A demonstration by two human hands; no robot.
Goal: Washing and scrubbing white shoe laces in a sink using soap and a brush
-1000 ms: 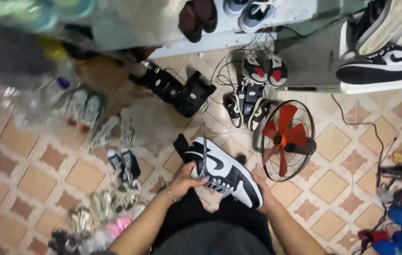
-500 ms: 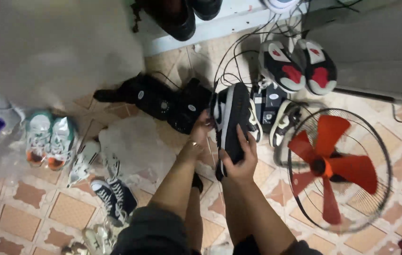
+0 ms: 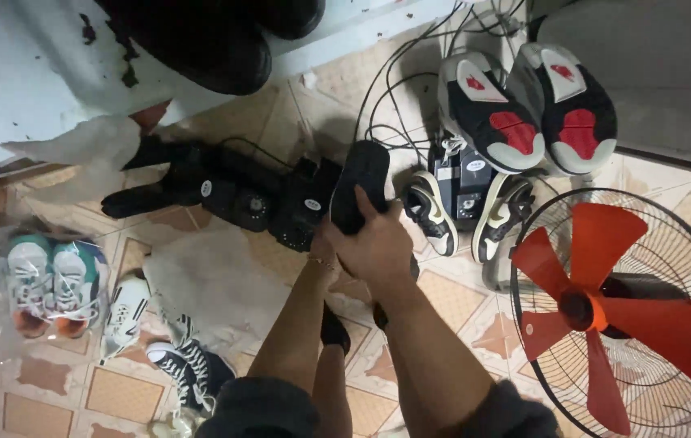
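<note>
The black shoe (image 3: 361,185) is held sole-up above the tiled floor (image 3: 118,393), toe pointing away from the person. The right hand (image 3: 376,243) wraps around its heel end, fingers closed over it. The left hand (image 3: 322,247) sits mostly hidden behind the right, touching the shoe; its grip cannot be made out. Just right of the shoe lie small sneakers (image 3: 430,212), farther right a fan (image 3: 625,308). Left of it, black devices (image 3: 268,203).

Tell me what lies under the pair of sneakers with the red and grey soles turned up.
The upturned sneakers rest partly on a black box-shaped device with tangled black cables beside it. Whatever lies directly beneath them is covered and cannot be seen.
</note>
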